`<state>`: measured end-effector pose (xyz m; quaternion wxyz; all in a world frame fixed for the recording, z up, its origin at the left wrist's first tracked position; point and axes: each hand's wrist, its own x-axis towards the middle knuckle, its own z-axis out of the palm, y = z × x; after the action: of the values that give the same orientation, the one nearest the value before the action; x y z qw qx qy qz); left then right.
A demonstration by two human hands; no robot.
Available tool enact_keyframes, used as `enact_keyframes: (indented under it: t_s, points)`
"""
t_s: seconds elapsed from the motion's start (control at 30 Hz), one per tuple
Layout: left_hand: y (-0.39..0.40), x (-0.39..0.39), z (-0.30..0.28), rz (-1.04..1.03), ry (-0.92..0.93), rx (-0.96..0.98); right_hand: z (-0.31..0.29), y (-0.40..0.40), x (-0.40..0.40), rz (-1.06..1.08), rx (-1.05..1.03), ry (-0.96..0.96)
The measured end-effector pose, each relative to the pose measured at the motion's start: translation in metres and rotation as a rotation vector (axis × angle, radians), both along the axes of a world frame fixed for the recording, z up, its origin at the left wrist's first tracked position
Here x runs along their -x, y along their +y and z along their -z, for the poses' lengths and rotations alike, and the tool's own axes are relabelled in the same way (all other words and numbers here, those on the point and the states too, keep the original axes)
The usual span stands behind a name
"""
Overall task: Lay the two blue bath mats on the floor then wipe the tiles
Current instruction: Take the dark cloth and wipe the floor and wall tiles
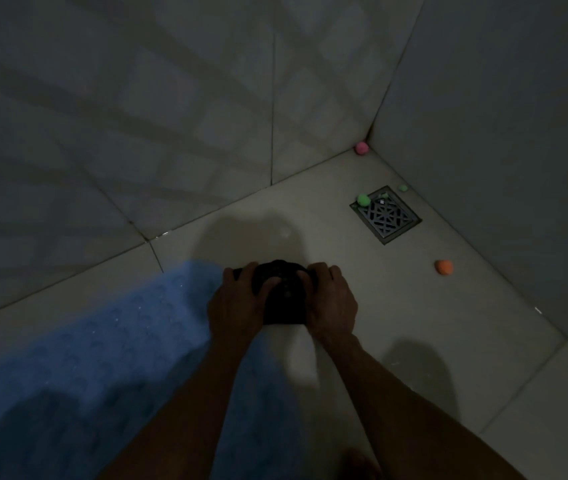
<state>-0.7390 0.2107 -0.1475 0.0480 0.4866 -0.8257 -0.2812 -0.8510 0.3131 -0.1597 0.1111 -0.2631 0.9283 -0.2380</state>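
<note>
A blue bath mat (109, 348) with a raised pattern lies flat on the floor tiles (431, 323), filling the lower left. Just past its far right corner a dark bunched cloth (284, 289) sits on the tiles. My left hand (237, 303) and my right hand (331, 303) both press down on the cloth, fingers curled over its left and right sides. Only one mat is in view. The light is dim.
A square metal floor drain (386, 214) sits near the wall corner at right. Small soft balls lie around it: a pink one (361, 147) in the corner, two green ones (363, 200), an orange one (444, 267). Tiled walls (171, 116) close in behind and right.
</note>
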Motion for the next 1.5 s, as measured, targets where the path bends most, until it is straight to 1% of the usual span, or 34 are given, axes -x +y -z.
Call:
enact_keyframes:
  t_s: [0.1, 0.27, 0.43, 0.57, 0.7, 0.77, 0.83, 0.9, 1.03, 1.13, 1.2, 1.23, 1.37, 1.5]
  points:
    - [-0.014, 0.001, -0.024, -0.085, 0.055, 0.061, -0.017, -0.016, -0.003, 0.0, 0.093, 0.018]
    - [-0.046, 0.002, -0.054, -0.126, 0.164, 0.231, -0.047, -0.051, -0.001, -0.039, 0.243, 0.071]
    - [-0.076, 0.007, -0.064, -0.111, 0.252, 0.34, -0.067, -0.083, 0.008, -0.084, 0.284, 0.031]
    - [-0.1, 0.018, -0.057, -0.076, 0.32, 0.335, -0.064, -0.104, 0.021, -0.152, 0.261, 0.099]
    - [-0.122, 0.036, -0.052, -0.046, 0.349, 0.328, -0.055, -0.121, 0.035, -0.117, 0.317, 0.109]
    - [-0.13, 0.043, -0.055, -0.025, 0.341, 0.324, -0.056, -0.124, 0.042, -0.107, 0.3, 0.121]
    - [-0.132, 0.049, -0.064, 0.006, 0.301, 0.292, -0.069, -0.122, 0.048, -0.106, 0.258, 0.116]
    - [-0.129, 0.051, -0.084, 0.026, 0.27, 0.253, -0.093, -0.115, 0.051, -0.098, 0.203, 0.091]
    - [-0.109, 0.048, -0.16, 0.048, 0.255, 0.215, -0.176, -0.09, 0.046, -0.063, 0.156, 0.033]
    - [-0.092, 0.05, -0.243, 0.095, 0.286, 0.182, -0.258, -0.071, 0.041, -0.026, 0.151, 0.083]
    - [-0.082, 0.055, -0.307, 0.08, 0.289, 0.122, -0.321, -0.06, 0.044, 0.013, 0.13, 0.112]
    - [-0.079, 0.058, -0.341, 0.082, 0.282, 0.123, -0.354, -0.057, 0.046, 0.034, 0.128, 0.122]
    - [-0.076, 0.071, -0.479, 0.162, 0.294, 0.2, -0.488, -0.05, 0.056, 0.081, 0.184, 0.142]
    - [-0.075, 0.079, -0.617, 0.191, 0.334, 0.243, -0.625, -0.047, 0.06, 0.132, 0.216, 0.18]
